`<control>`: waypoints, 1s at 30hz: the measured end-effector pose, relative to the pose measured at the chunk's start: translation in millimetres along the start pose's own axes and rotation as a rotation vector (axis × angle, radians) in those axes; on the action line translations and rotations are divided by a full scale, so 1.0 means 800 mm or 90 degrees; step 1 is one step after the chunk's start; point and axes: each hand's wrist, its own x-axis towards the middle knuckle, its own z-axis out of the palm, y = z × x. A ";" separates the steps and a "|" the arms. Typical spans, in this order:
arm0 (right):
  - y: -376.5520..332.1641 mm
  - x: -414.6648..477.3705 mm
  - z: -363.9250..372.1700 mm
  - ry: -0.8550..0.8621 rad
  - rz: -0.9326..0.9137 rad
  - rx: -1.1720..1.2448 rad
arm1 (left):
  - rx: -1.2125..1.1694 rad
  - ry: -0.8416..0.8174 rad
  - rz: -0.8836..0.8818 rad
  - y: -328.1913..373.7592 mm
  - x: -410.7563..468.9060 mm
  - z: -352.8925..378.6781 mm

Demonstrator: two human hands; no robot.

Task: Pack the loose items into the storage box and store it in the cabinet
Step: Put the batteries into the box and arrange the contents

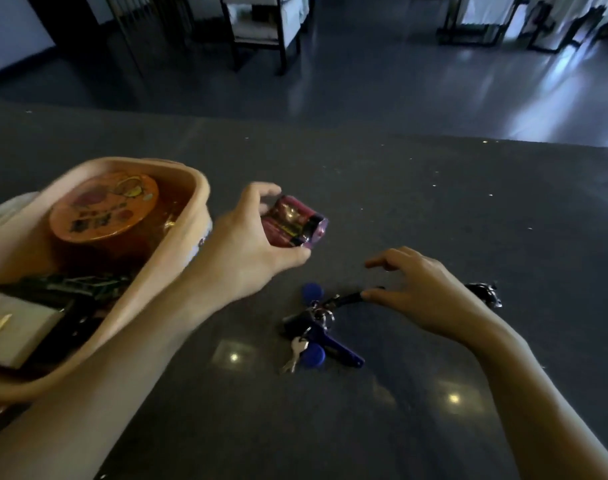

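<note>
Left hand [247, 244] of mine is wrapped around a small pink packet [293, 221], thumb on the near side and fingers over the far edge, holding it just above the dark desk [416, 188] and just right of the storage box [191, 237]. That box is a soft peach-coloured tub at the left edge of the desk. Inside it I can see a round orange tin [105, 204] toward the far end, a dark green wrapper [70, 284] in the middle and a white flat box [15, 327] at the near end.

Over to the right, my right hand [430, 292] hovers low above the desk with the fingers loosely spread, the thumb tip touching the dark strap of a bunch of keys [316, 330]. The keys lie on the desk near me, between my two arms, with blue round tags and a blue key among them. Behind my right hand, partly hidden, sits a small shiny dark wrapper [486, 293].
</note>
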 end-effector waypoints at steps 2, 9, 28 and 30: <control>-0.024 0.012 0.007 -0.003 -0.045 0.011 | -0.010 0.028 -0.010 -0.007 -0.012 -0.043; -0.160 0.060 0.045 -0.017 -0.191 0.050 | 0.107 0.082 -0.083 -0.073 -0.067 -0.187; -0.266 0.124 0.155 0.113 0.010 0.123 | -0.042 -0.253 0.040 -0.216 -0.041 -0.239; -0.264 0.132 0.149 0.092 0.020 0.132 | -0.063 -0.273 0.030 -0.219 -0.036 -0.236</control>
